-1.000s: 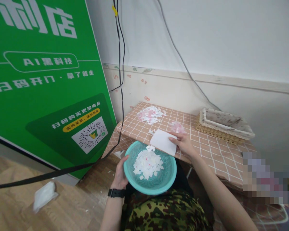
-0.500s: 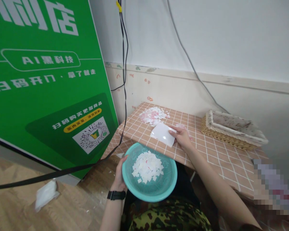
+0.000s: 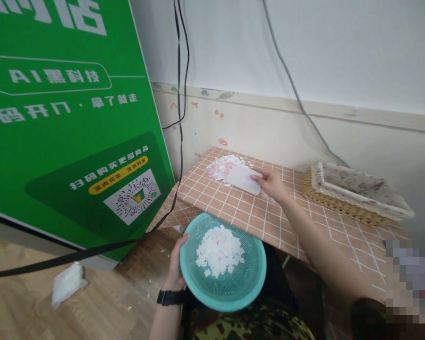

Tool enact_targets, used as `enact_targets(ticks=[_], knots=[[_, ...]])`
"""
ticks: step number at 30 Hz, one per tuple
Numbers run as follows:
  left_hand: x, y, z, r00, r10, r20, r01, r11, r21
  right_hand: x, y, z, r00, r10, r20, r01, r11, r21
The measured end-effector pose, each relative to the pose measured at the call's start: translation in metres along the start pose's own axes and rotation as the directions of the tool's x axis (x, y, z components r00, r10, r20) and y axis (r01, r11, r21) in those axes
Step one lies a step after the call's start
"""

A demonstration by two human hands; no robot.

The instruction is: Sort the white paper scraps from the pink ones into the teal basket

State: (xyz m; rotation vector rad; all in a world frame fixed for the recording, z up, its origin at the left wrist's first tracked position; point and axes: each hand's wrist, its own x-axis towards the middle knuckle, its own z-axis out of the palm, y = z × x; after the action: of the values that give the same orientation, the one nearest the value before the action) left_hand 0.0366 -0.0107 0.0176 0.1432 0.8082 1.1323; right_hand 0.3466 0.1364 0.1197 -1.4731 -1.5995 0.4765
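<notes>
A black wristwatch (image 3: 171,297) is worn with a yellow-green, brown and black camouflage top (image 3: 255,326) and dark trousers (image 3: 275,274).

Scraps (image 3: 220,250) lie in the colander (image 3: 250,281) before the table (image 3: 208,198) — on it, a heap (image 3: 217,170) left, a basket (image 3: 347,208) right.

Colander (image 3: 226,303) smooth plas., slight gloss; scraps (image 3: 219,250) matt, ppr-like; basket (image 3: 343,205) rough wicker w/ cloth lining (image 3: 398,204).

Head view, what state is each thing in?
Left hand: gripping the colander by its rim
Right hand: pinching the white card
Colander: holding white scraps
White card: overlapping the paper pile in view
Paper pile: loose, spread on the table
Basket: upright, cloth-lined
White plastic: lying on floor
</notes>
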Motion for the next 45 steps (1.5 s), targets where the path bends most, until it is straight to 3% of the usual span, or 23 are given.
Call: enact_targets(ticks=[3,7,16,22,28,37,45], knots=[[0.001,-0.008,-0.005,0.999,0.013,-0.031,-0.013,1.0,-0.012,0.013,-0.003,0.001,0.994,-0.096,0.06,0.102,0.989,-0.111],[0.003,-0.012,-0.01,0.997,0.036,-0.065,-0.037,0.999,-0.014,0.025,-0.008,-0.013,0.973,-0.128,0.191,0.149,0.984,-0.102],[0.004,-0.011,-0.011,0.998,-0.049,-0.041,0.048,0.999,-0.024,0.011,0.007,-0.003,0.977,-0.003,0.215,-0.022,0.993,0.114],[0.004,-0.013,-0.013,0.998,-0.059,-0.02,0.058,0.998,-0.03,0.006,0.011,-0.019,0.957,0.048,0.286,-0.1,0.981,0.168],[0.005,-0.013,-0.013,0.999,-0.036,-0.024,0.035,0.999,-0.034,0.01,0.015,-0.014,0.983,0.002,0.183,-0.03,0.989,0.147],[0.002,-0.012,-0.012,0.999,-0.043,-0.009,0.043,0.999,-0.029,0.012,0.007,-0.016,0.956,-0.004,0.293,-0.027,0.995,0.099],[0.003,-0.011,-0.01,0.999,-0.037,-0.021,0.036,0.999,-0.04,0.011,0.009,-0.005,0.979,0.018,0.202,-0.043,0.992,0.119]])
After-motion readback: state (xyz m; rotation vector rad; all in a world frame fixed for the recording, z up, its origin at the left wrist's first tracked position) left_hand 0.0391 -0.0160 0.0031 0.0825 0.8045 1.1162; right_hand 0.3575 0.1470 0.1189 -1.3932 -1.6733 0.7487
